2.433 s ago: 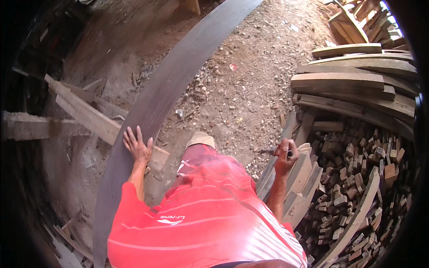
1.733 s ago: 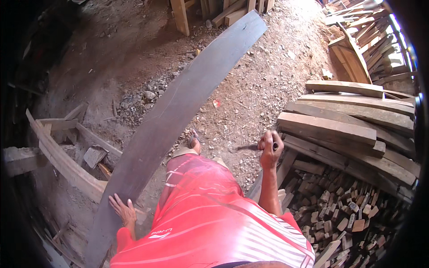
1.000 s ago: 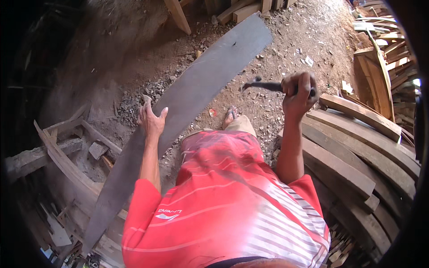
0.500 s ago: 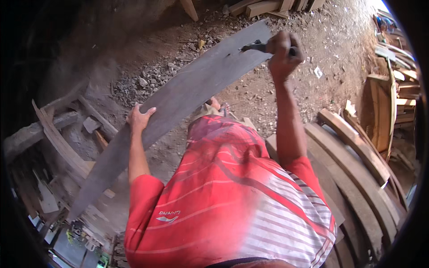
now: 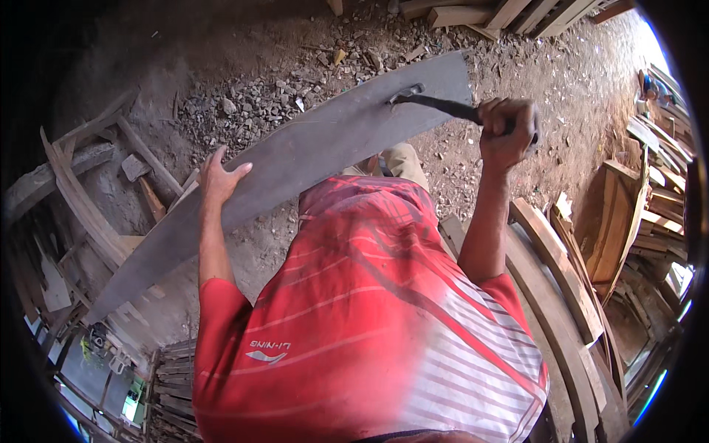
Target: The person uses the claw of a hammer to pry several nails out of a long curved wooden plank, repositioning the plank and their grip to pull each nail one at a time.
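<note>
A long, flat grey board (image 5: 310, 144) slants across in front of me, wide at its upper right end and narrowing toward the lower left. On its left half my left hand (image 5: 219, 179) grips the edge, the thumb spread on top. My right hand (image 5: 508, 133) is closed round the dark handle of a hammer (image 5: 443, 105), held past the board's right end. The hammer's head rests on the board's face near the wide end, next to a dark mark; its exact shape is hard to make out.
Curved timber pieces (image 5: 550, 295) are stacked to my right, with more lumber (image 5: 617, 221) beyond. Wooden offcuts (image 5: 517, 15) lie at the far side. Gravel (image 5: 251, 111) covers the dirt floor behind the board. A wooden frame (image 5: 81, 192) stands at the left.
My right hand has moved right and lower, and the hammer's handle now shows at full length. The view has shifted; my left hand stays on the board.
</note>
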Tool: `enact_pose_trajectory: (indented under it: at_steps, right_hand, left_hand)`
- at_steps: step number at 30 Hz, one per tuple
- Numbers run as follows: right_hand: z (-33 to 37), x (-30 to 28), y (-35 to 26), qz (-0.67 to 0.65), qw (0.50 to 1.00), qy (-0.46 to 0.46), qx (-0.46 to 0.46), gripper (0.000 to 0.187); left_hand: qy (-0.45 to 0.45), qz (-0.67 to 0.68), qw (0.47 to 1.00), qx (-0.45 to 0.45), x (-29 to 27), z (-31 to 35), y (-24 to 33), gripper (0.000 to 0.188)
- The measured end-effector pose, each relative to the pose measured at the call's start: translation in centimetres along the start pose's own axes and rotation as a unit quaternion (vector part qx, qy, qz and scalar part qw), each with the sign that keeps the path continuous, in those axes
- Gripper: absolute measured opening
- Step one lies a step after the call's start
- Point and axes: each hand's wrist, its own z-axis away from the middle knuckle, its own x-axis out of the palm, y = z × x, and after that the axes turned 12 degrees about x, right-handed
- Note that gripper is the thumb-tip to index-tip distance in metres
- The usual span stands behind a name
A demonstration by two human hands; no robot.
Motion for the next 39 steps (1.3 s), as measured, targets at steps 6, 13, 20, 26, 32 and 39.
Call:
enact_pose_trajectory:
  at_steps: [6,13,20,26,32,39]
  right_hand:
    - [-1.9,2.9,-0.9,0.05,0.999,-0.016,-0.004,0.03]
    - [-4.1,-1.9,-1.2,-0.045,0.997,0.003,0.057,0.03]
    - [-3.4,-10.1,-2.9,-0.189,0.963,0.16,0.104,0.044]
    - [-0.7,-8.2,-5.5,-0.247,0.952,0.164,0.081,0.045]
    - [0.3,-6.9,-7.4,-0.23,0.961,0.127,0.085,0.042]
    - [-1.2,-5.2,-5.7,-0.162,0.982,0.043,0.09,0.033]
  left_hand:
    - [0.109,-0.035,0.984,0.135,3.4,-4.6,9.3,0.082]
    - [-0.012,-0.026,0.999,0.03,5.7,-6.4,11.6,0.085]
    - [-0.09,0.033,0.995,0.013,5.3,-7.4,10.9,0.082]
    - [0.128,0.015,0.958,0.257,4.6,-7.6,17.3,0.076]
    - [0.107,0.122,0.872,0.461,9.3,-7.0,28.3,0.038]
    - [-0.001,0.2,0.907,0.37,10.1,-3.6,28.1,0.016]
